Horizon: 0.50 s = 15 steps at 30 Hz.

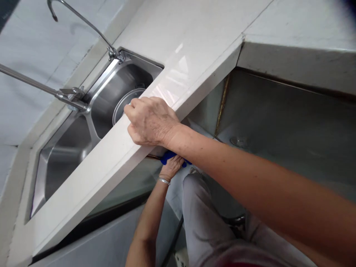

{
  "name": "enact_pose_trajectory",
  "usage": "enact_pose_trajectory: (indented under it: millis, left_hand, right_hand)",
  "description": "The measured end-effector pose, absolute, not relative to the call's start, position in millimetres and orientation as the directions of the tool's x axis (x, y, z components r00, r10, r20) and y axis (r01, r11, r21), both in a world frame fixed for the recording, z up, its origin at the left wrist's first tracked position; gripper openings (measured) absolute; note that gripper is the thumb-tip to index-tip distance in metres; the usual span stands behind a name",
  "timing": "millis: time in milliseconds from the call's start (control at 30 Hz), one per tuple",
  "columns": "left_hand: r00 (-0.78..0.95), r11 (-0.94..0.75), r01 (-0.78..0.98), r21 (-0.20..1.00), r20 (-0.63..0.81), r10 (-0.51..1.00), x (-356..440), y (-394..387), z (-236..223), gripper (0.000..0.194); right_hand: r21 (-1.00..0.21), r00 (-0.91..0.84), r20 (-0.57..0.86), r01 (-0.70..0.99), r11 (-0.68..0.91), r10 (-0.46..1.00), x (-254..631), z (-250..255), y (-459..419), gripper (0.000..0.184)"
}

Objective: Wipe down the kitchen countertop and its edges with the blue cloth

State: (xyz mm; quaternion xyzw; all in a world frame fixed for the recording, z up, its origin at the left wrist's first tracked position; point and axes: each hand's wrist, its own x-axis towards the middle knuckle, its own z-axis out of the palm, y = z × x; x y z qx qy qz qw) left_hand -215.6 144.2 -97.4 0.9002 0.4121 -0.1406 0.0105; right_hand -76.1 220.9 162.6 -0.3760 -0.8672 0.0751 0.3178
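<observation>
My right hand (151,120) rests on the white countertop (91,178), on the narrow strip in front of the sink. Its fingers curl over the sink-side edge, and their tips are hidden. Lower down, below the counter's front edge, my left hand (172,165) presses a blue cloth (167,156) near the cabinet opening. A silver bracelet (164,181) circles the left wrist. Part of the cloth disappears behind my right forearm.
A steel double-basin sink (69,144) holds a round lidded pot (125,102), partly hidden. Two taps, a thick one (72,98) and a thin curved one (111,52), stand behind it. A dark cabinet opening (292,129) lies at right. My knee (196,189) is close to my left hand.
</observation>
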Motion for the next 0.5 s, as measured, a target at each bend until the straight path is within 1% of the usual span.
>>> enact_pose_trajectory:
  millis: [33,100,233,500]
  left_hand:
    - [0.627,-0.676,0.729,-0.108,-0.288,0.723,-222,138,-96,0.032]
    - [0.644,-0.705,0.697,-0.128,-0.321,0.695,-233,128,-91,0.036]
    - [0.688,-0.755,0.638,-0.154,-0.326,0.648,-246,111,-78,0.043]
    - [0.705,-0.772,0.603,-0.202,-0.318,0.634,-289,74,-65,0.032]
  right_hand:
    - [-0.368,-0.509,0.494,0.613,0.7,0.705,-76,162,221,0.02]
    - [-0.362,-0.499,0.491,0.628,0.688,0.714,-77,162,220,0.02]
    - [-0.347,-0.492,0.488,0.649,0.677,0.721,-78,161,220,0.022]
    - [-0.349,-0.511,0.455,0.651,0.674,0.729,-77,163,221,0.024]
